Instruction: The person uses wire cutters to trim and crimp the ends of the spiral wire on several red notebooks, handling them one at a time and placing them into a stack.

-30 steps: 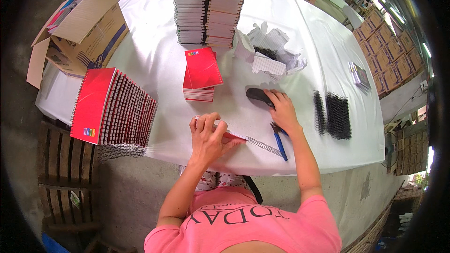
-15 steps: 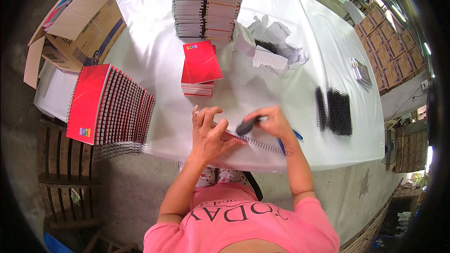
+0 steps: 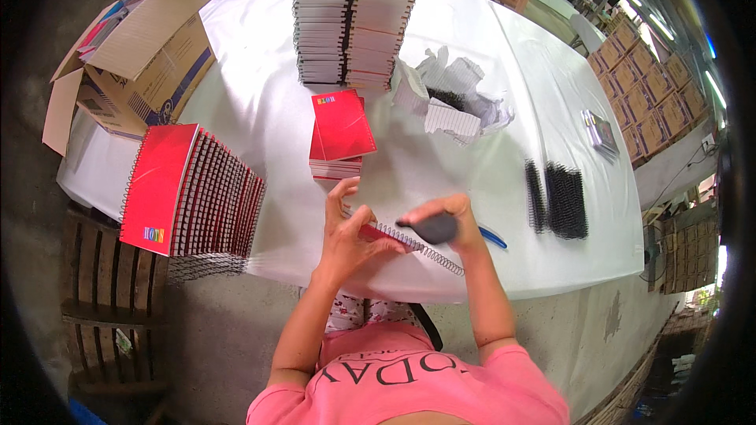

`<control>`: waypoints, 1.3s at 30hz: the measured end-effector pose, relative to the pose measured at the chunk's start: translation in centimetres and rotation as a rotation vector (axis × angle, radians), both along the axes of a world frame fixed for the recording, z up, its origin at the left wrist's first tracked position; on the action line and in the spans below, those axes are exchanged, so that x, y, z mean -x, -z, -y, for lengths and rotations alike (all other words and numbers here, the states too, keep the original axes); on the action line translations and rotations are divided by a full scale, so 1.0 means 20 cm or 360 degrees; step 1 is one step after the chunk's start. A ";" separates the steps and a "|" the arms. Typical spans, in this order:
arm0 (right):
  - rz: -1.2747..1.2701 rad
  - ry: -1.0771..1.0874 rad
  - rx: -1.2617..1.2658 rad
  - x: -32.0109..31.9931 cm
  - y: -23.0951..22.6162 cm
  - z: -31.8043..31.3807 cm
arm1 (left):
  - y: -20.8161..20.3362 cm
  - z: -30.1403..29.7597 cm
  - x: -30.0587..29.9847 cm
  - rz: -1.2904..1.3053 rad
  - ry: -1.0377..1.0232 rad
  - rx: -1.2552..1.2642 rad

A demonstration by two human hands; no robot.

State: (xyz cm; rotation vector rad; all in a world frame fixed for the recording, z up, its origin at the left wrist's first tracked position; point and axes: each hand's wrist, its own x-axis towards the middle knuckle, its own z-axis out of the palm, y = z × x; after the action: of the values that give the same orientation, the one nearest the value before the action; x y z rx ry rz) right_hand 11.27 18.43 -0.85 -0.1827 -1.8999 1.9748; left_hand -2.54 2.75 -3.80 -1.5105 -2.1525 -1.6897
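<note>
My left hand presses on a red spiral notebook lying at the near edge of the white table. My right hand grips a dark oval tool and holds it over the notebook's wire spiral, which runs diagonally toward the table edge. A blue pen lies just right of my right hand. A small pile of red notebooks sits just beyond my hands.
A leaning row of red spiral notebooks stands at the left edge. Two tall notebook stacks rise at the back, beside an open cardboard box. Torn white wrapping and black wire coils lie to the right.
My right hand picked the dark tool up from the table farther out and brought it back over the notebook's spiral. My left hand stayed on the notebook.
</note>
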 end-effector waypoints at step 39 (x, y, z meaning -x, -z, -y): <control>0.1503 0.1346 -0.1969 -0.53 0.20 0.27 | -0.11 0.08 -0.05 0.1405 -0.0018 -0.0411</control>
State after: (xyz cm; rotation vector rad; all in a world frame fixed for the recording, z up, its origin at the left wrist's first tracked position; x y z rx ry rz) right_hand 21.94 13.09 -4.86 -1.3775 -2.5060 -0.0586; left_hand -1.48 1.12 -1.53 -0.7299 -2.0476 -2.8590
